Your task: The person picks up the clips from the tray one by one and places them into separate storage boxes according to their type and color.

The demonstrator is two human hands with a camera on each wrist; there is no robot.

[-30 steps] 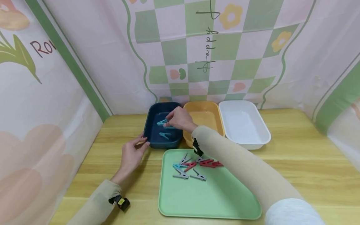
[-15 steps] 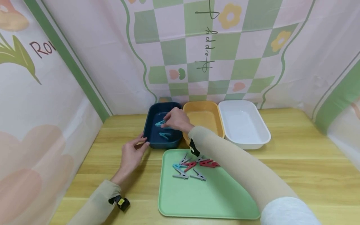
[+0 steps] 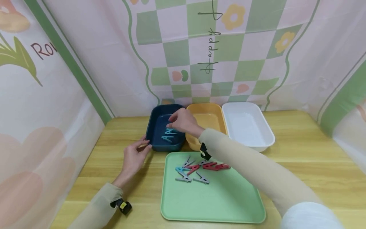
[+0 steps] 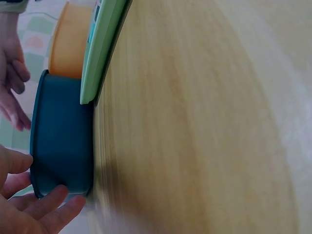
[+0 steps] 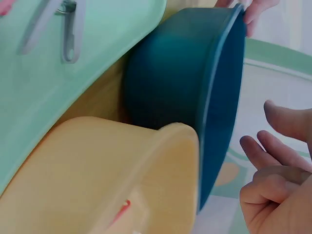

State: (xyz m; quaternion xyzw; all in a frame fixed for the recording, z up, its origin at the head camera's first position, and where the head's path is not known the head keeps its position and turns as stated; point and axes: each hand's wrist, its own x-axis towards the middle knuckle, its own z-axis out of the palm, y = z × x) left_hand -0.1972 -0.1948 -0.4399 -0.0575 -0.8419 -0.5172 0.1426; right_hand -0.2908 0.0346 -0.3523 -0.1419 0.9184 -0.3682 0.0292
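My right hand (image 3: 183, 121) hovers over the dark blue bin (image 3: 156, 121). In the right wrist view its thumb and forefinger stand apart with nothing between them. Below it, light blue clothespins (image 3: 168, 138) lie together in the bin, partly hidden by the fingers. At the bin's near left corner rests my left hand (image 3: 133, 159). Seen from the left wrist, its thumb touches the rim and its fairly straight fingers (image 4: 61, 214) lie along the outer wall. On the green tray (image 3: 211, 203) are grey clothespins (image 3: 201, 178), red clothespins (image 3: 210, 166) and a light blue clothespin (image 3: 181, 169).
A yellow bin (image 3: 208, 122) stands against the blue one, with a small red piece (image 5: 122, 210) inside in the right wrist view. To its right is a white bin (image 3: 247, 125). A printed curtain (image 3: 177, 51) hangs behind the wooden table (image 3: 311, 152).
The right hand held a light blue clothespin, shifted slightly left, then let it drop among the others in the blue bin and drew back right. The left hand has stayed at the bin's corner.
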